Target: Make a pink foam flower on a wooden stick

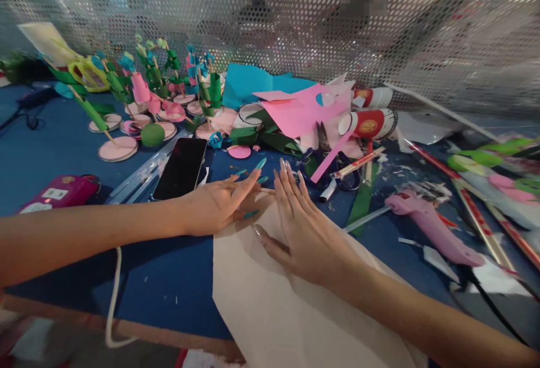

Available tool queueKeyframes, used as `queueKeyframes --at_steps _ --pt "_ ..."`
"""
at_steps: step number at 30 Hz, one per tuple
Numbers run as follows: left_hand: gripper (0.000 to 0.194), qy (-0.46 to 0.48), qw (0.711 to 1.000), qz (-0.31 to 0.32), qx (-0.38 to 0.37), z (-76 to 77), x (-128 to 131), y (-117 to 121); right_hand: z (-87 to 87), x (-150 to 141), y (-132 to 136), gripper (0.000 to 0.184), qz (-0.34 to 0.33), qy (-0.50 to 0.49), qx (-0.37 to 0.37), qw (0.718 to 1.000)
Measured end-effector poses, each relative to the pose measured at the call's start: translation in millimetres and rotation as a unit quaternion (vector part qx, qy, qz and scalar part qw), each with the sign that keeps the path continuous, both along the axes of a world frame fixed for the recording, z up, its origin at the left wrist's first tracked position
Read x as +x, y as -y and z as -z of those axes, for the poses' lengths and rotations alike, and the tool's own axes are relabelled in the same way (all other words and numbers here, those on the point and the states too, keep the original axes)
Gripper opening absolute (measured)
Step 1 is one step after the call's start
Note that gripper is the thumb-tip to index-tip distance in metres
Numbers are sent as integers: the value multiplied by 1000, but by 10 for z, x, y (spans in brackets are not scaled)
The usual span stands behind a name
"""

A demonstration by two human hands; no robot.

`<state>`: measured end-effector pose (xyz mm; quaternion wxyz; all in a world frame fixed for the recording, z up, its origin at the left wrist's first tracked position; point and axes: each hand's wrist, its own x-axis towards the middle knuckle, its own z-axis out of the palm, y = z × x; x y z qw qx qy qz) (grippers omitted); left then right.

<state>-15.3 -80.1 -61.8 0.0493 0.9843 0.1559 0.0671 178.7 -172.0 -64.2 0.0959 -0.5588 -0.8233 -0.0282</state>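
Observation:
A large pale sheet of paper [261,306] lies on the blue table and hangs over its front edge. My left hand [217,205] is at the sheet's far left corner, fingers stretched out and apart. Flat on the sheet near its far edge rests my right hand [306,230], its fingers straight and the thumb apart. Between the hands, a thin tan strip or stick [267,190] shows along the far edge; the fingers partly hide it. Just beyond my left wrist is a black phone [181,168]. Dark-handled scissors [323,137] lie past my right fingertips.
Paper flowers on round pink bases [118,148] stand at the back left. Pink paper [301,106], blue paper [253,84] and paper cups [373,124] are behind. A pink glue gun [434,224] lies right, a magenta device [63,192] left, and a white cable [113,295] hangs in front.

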Motion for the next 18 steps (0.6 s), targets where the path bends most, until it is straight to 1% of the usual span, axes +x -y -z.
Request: queueKeyframes --at_steps 5,8,13,15,18 --pt "74 7 1000 18 11 -12 -6 3 4 -17 -3 85 4 27 -30 999" --pt "75 14 999 26 14 -12 -10 19 19 -19 -1 86 0 44 -28 999" --pt "81 33 999 5 28 5 -10 23 30 -19 -3 86 -5 62 -16 998" --pt "83 20 1000 3 24 4 -8 14 24 -19 -7 88 -5 63 -14 998" --pt "80 -8 1000 9 0 -13 -8 10 15 -21 -7 91 -4 60 -11 998"
